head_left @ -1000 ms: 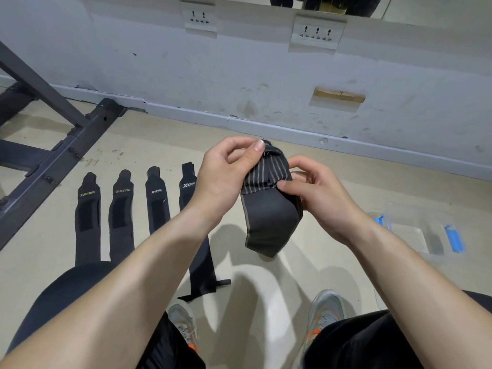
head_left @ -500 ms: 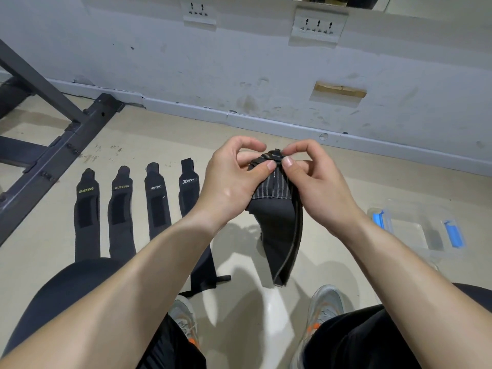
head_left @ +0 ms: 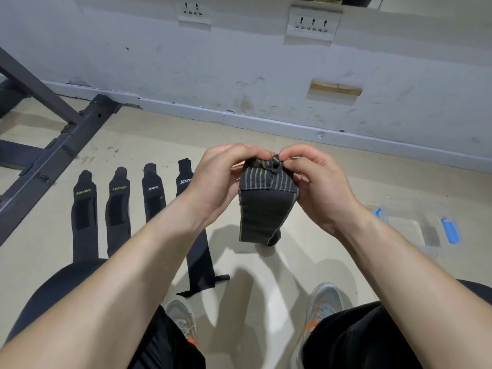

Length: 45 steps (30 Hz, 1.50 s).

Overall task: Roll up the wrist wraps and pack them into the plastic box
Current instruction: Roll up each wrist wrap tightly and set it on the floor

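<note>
- Wrist wrap [head_left: 262,209] hangs below both sets of fingertips, its top edge pinched between them.
- Left hand [head_left: 218,182] and right hand [head_left: 319,187] grip it with fingers curled.
- Plastic box [head_left: 415,230] sits on the floor, right of the fingers.

We note a pale beige smooth floor [head_left: 266,275] filling the lower frame. At left centre, four flat black fabric wrist wraps [head_left: 117,209] lie side by side on it. A dark metal frame [head_left: 61,145] rests at upper left. A clear plastic box with blue latches [head_left: 415,230] sits at right. Two grey-orange sneakers [head_left: 323,302] stand at bottom centre.
</note>
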Each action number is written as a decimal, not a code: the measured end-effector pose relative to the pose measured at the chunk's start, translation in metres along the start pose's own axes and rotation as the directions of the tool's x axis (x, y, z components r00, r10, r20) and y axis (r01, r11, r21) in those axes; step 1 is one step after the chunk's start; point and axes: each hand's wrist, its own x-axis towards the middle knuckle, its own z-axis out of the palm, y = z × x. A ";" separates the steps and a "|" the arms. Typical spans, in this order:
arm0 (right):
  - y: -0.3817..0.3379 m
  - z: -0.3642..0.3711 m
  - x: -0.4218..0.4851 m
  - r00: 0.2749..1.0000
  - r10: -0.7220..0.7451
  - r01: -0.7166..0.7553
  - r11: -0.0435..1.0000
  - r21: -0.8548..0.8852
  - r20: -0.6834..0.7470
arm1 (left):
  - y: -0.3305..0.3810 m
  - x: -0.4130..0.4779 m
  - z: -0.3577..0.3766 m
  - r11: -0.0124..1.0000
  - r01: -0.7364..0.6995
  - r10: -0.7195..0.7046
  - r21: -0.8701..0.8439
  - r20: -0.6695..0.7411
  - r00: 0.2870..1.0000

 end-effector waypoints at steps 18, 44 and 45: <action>0.007 -0.009 0.004 0.993 -0.032 0.003 0.970 -0.243 -0.116 | -0.016 0.003 -0.006 0.934 0.059 -0.045 0.351 -0.048 0.998; 0.004 -0.014 0.008 0.991 0.134 -0.135 0.983 -0.126 -0.015 | -0.015 0.002 -0.004 0.978 -0.025 0.033 0.209 -0.032 0.999; 0.005 -0.014 0.008 0.990 0.138 -0.137 0.979 -0.153 -0.010 | -0.014 0.002 -0.005 0.972 -0.040 0.048 0.230 -0.032 0.998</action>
